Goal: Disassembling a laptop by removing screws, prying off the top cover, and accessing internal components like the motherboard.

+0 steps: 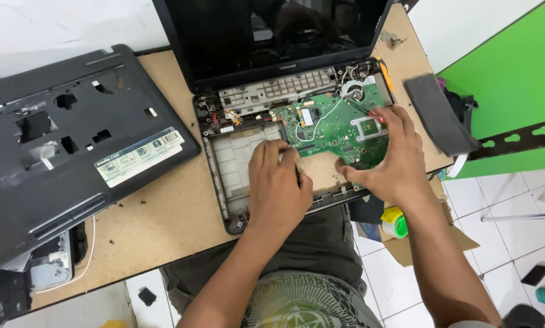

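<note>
An opened black laptop (220, 182) lies on a tan wooden table (157, 212), its screen (272, 33) tilted up at the back. Inside the bare lower shell sits a green motherboard (327, 124) with a fan (352, 92) at its upper right. My left hand (278, 182) rests palm down on the shell, fingertips at the board's lower left edge. My right hand (388, 155) grips the board's right side, thumb under its lower edge, fingers on top by the heatsink frame.
The removed black palmrest cover (72, 146) lies upside down on the left of the table. A dark grey flat piece (439, 112) overhangs the table's right edge. A tape roll (395, 222) and cardboard lie on the white tiled floor; a green wall stands at right.
</note>
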